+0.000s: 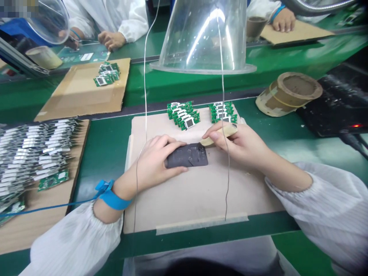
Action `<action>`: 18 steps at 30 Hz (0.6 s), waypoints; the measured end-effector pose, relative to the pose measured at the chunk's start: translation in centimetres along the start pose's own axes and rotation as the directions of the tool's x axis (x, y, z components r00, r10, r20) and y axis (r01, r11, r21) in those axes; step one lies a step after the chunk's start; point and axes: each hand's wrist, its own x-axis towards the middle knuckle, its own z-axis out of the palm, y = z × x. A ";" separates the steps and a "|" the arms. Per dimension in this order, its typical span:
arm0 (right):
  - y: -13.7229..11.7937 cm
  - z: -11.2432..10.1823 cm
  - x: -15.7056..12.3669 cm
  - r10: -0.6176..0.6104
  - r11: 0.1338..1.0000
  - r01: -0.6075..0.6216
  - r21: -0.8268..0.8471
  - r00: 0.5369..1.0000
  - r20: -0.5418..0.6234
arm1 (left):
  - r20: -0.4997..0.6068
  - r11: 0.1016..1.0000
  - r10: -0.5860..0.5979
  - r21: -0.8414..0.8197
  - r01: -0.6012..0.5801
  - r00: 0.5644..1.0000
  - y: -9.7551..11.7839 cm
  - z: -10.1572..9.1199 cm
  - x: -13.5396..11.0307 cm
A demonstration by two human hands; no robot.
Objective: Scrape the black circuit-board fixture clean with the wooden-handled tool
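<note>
My left hand (156, 159) grips the left end of a dark grey rectangular block (188, 155) that lies flat on a beige work mat (189, 191). A blue wrist strap (110, 195) with a blue cord circles that wrist. My right hand (238, 143) pinches a tan wooden stick (222, 134), whose tip rests on the block's top right corner. Two short rows of small green circuit boards (184, 115) (222, 112) lie at the mat's far edge.
Several more green boards (31, 149) are stacked on cardboard at the left. A clear plastic hood (205, 38) hangs over the bench. A tape-wrapped cup (289, 94) lies tipped at the right beside a black device (339, 103). Other people's hands (110, 38) (283, 19) work across the bench.
</note>
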 end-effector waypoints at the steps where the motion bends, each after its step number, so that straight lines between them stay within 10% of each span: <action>1: 0.0 0.1 0.0 0.025 1.000 -0.025 0.014 1.000 -0.011 | -0.003 1.000 -0.001 0.000 0.001 1.000 0.0 0.0 0.0; 18: -0.5 0.7 0.0 0.192 0.977 -0.185 0.104 0.980 -0.060 | 0.006 1.000 0.018 -0.004 -0.018 1.000 -0.3 0.1 0.0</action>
